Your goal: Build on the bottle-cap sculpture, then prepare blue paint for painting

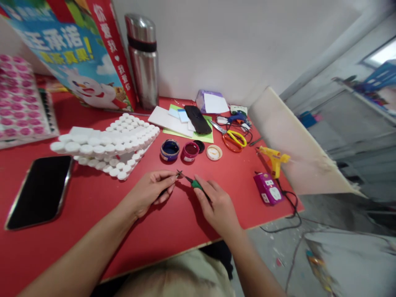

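Note:
Above the red table (pixel 173 231), my left hand (pixel 156 187) pinches a small dark, pointed piece (pixel 179 173) between thumb and fingertips; its exact kind is too small to make out. My right hand (pixel 218 204) is closed around a slim green-handled tool (pixel 196 185). The tool's thin metal tip points left and reaches up to the small piece, but I cannot tell whether they touch. Just beyond the hands stand two open jars, one of dark blue paint (pixel 170 150) and one of dark red paint (pixel 189 152).
White round-capped pieces (pixel 123 140) and a phone (pixel 40 192) lie to the left. Behind are a steel flask (pixel 144 62), a second phone (pixel 198 119) and scissors (pixel 234 140). A yellow glue gun (pixel 274 159) and purple power socket (pixel 268 189) with trailing cord sit near the right edge.

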`<action>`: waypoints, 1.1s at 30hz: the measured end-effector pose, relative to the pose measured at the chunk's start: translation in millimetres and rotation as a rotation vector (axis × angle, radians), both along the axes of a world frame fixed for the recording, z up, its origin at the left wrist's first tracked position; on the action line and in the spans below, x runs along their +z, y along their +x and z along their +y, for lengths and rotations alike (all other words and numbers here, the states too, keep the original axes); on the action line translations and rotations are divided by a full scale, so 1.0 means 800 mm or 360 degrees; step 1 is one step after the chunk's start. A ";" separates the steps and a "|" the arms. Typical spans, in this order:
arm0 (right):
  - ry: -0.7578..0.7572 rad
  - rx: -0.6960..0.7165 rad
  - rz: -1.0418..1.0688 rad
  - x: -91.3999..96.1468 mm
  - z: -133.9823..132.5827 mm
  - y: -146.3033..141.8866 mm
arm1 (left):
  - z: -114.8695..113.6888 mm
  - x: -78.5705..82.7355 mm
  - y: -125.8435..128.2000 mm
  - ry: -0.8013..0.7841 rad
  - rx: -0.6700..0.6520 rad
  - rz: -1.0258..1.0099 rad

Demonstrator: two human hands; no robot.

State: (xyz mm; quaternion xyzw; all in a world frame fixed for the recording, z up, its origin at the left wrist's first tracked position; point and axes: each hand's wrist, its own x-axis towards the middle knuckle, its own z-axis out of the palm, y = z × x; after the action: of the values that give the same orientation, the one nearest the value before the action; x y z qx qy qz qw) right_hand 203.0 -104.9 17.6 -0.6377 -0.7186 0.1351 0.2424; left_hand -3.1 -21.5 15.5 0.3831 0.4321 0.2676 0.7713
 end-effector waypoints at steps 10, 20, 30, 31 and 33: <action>-0.0015 -0.0027 0.0026 0.002 0.003 0.005 | -0.001 0.001 0.000 -0.0025 0.0013 -0.0007; -0.0042 -0.0049 -0.0003 0.003 0.003 0.003 | -0.002 0.005 0.001 -0.0006 0.0031 0.0032; -0.0041 -0.0047 -0.0006 0.004 0.000 0.002 | -0.003 0.006 0.001 -0.0005 0.0048 0.0156; -0.0036 -0.0057 -0.0005 0.004 0.001 0.003 | -0.003 0.005 0.000 -0.0002 0.0047 0.0160; -0.0026 -0.0059 0.0004 0.004 0.001 0.003 | -0.003 0.004 -0.001 -0.0004 0.0048 0.0168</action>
State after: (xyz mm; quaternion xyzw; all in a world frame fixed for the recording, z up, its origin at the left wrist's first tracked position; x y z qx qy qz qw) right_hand 205.7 -104.0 21.1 -0.6526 -0.7053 0.1373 0.2404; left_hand -3.7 -24.1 18.4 0.3890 0.4782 0.2582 0.7438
